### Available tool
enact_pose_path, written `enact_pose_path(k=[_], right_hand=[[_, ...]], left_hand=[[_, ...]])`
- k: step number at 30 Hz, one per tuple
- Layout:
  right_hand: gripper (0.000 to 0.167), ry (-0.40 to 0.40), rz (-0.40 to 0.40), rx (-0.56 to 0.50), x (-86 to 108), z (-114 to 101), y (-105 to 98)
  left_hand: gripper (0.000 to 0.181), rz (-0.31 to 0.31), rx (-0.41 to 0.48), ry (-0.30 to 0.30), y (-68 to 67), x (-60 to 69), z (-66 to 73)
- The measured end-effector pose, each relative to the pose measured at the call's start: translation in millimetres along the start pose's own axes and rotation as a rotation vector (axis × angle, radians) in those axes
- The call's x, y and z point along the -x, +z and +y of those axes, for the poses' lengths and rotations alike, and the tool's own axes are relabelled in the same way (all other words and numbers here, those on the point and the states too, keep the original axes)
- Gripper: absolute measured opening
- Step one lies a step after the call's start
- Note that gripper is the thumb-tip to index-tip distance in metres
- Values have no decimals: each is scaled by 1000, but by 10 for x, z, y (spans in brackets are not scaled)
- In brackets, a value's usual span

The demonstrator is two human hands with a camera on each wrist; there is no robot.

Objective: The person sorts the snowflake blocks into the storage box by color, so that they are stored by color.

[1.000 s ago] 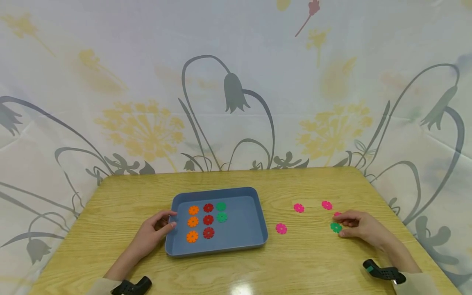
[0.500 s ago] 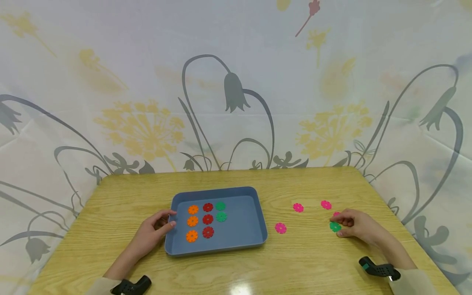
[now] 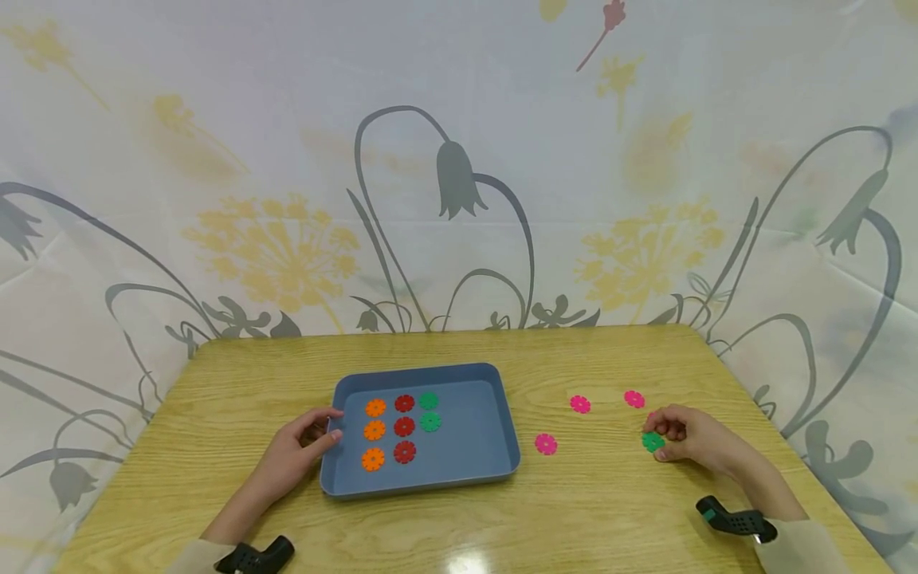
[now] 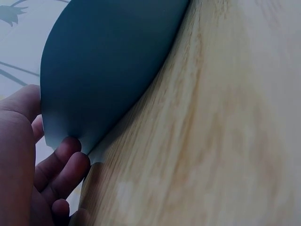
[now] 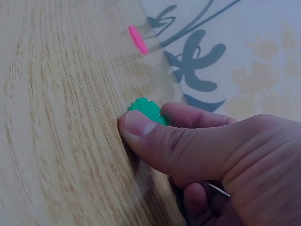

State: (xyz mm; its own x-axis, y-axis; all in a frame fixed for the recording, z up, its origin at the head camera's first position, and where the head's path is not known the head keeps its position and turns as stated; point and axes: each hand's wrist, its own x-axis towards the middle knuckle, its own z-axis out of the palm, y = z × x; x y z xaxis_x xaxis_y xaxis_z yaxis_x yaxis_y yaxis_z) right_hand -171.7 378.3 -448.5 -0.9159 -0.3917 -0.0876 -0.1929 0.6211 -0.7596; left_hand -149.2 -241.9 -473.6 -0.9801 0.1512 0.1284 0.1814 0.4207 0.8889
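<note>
As our left hand (image 3: 290, 453) slants forward, fingers gripping the left wall of the tray (image 3: 473, 434), two green discs (image 3: 430, 422) lie inside; far right on the bench (image 3: 574, 510), our right hand (image 3: 701, 442) angles inward, pinching a third green disc (image 3: 652, 442). We're at the pick-up, it seems, and next calls for a clean lift.

1. Tray (image 3: 466, 430): plain blue-grey.
2. Inside it, left to right: orange discs (image 3: 374, 430), dark red discs (image 3: 405, 426), green discs (image 3: 430, 422).
3. Right of it: pink discs (image 3: 546, 444), one green disc (image 3: 653, 442).
4. Counter (image 3: 588, 510): yellowish wood grain.
5. Backdrop (image 3: 545, 80): whitish, printed with grey drooping flowers (image 3: 456, 179) and yellow blooms (image 3: 280, 251).
6. Sleeves (image 3: 806, 548): beige.
7. Wrist devices (image 3: 261, 556): black, the right with green patch (image 3: 709, 515).
</note>
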Motion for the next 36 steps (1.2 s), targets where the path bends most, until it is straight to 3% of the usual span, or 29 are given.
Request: enact_pose_path(k=[10,20,26,36], right_hand=[[30,17,38,-58,33,54,-8],[31,44,-13,-301,127,171,-154],[34,107,32,-252,105,121,-168],[34,35,88,-229,-49,-128,-38]], left_hand=[[33,2,-7,9,-2,-6,-5],[32,-1,-10,28,1,-14,-19],[32,-6,-10,26,-2,-15,-27],[32,-2,-32,-5,-7,-3,8]])
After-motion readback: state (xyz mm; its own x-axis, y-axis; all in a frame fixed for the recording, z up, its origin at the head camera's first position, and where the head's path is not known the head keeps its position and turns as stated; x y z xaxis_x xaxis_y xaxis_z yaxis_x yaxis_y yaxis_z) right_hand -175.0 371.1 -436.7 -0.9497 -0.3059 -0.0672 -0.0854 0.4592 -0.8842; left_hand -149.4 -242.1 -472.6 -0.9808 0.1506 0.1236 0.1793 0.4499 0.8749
